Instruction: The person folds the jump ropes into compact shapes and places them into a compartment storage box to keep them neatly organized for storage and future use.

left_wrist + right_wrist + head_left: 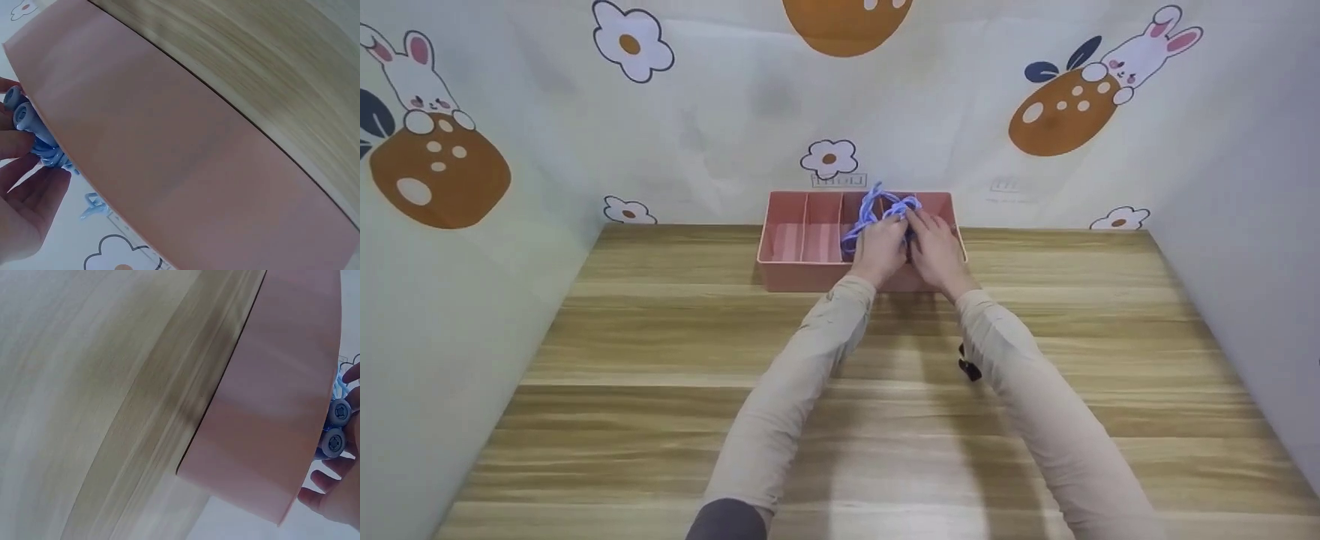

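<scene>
A bundled jump rope with blue cord (870, 210) and two blue-grey handles (28, 118) is between my hands at the right half of a pink divided box (799, 274). My left hand (881, 247) grips the bundle from the left, fingers bent around the handles and coils. From the other side, my right hand (936, 244) holds it, the round handle ends (333, 441) showing by its fingers. Loose loops of cord rise above the fingertips and drape over the compartments there. Both hands are over the box's front rim, partly hiding the bundle.
The box stands at the back of a wood-grain table (660, 337), near a wall sheet (720, 135) printed with flowers and rabbits. Thin dividers split the box into several compartments. A small black object (970, 367) shows beside the right forearm.
</scene>
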